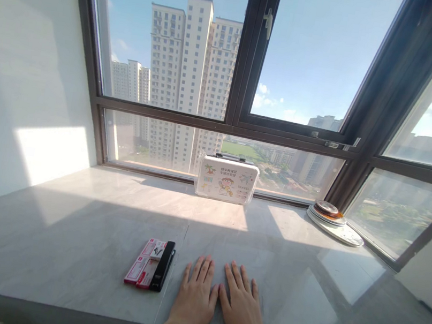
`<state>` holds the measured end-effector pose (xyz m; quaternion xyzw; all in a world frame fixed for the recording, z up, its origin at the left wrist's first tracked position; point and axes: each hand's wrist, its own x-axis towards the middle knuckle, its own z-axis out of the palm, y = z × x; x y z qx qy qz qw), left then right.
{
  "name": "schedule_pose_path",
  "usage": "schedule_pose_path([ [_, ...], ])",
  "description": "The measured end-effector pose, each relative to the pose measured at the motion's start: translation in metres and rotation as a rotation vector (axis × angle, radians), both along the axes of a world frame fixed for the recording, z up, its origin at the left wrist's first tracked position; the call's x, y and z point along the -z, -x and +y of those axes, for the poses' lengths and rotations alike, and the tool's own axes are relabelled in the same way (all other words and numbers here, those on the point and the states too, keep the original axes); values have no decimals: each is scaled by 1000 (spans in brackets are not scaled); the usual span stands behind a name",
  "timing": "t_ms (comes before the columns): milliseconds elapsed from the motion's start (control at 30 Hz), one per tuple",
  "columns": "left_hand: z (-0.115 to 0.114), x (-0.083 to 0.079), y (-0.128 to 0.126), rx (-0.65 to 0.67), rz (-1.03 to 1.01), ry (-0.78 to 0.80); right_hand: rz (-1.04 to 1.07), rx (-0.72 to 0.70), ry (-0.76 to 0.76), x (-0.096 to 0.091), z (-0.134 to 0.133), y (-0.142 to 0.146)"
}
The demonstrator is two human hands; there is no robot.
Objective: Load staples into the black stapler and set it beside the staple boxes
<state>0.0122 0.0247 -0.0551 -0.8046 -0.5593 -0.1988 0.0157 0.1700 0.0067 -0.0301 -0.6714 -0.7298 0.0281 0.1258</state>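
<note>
My left hand (196, 297) lies palm down on the grey marble ledge (76, 255), fingers stretched forward, holding nothing. Beside it, my right hand (240, 306) rests flat in the same way, also bare of any object; the two thumbs almost meet. To the left of my left hand sits a black stapler (163, 267), lengthwise on the ledge. Against its left side are red and white staple boxes (140, 267), with a smaller white box (157, 251) bearing a stapler picture near their far end. No hand touches these.
A white printed carry case (227, 181) with a black handle stands upright against the window. At the back right corner is a stack of plates (329, 218) with a brown dish on top. A white wall (26, 101) bounds the left; the ledge's front edge runs below my hands.
</note>
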Motion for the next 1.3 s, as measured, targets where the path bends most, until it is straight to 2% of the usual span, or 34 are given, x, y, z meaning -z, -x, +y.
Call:
schedule_pose_path([
  [400, -4, -11, 0, -5, 22, 36, 60, 16, 15, -12, -4, 0],
  [1300, -5, -5, 1, -2, -10, 17, 78, 11, -28, -6, -6, -5],
])
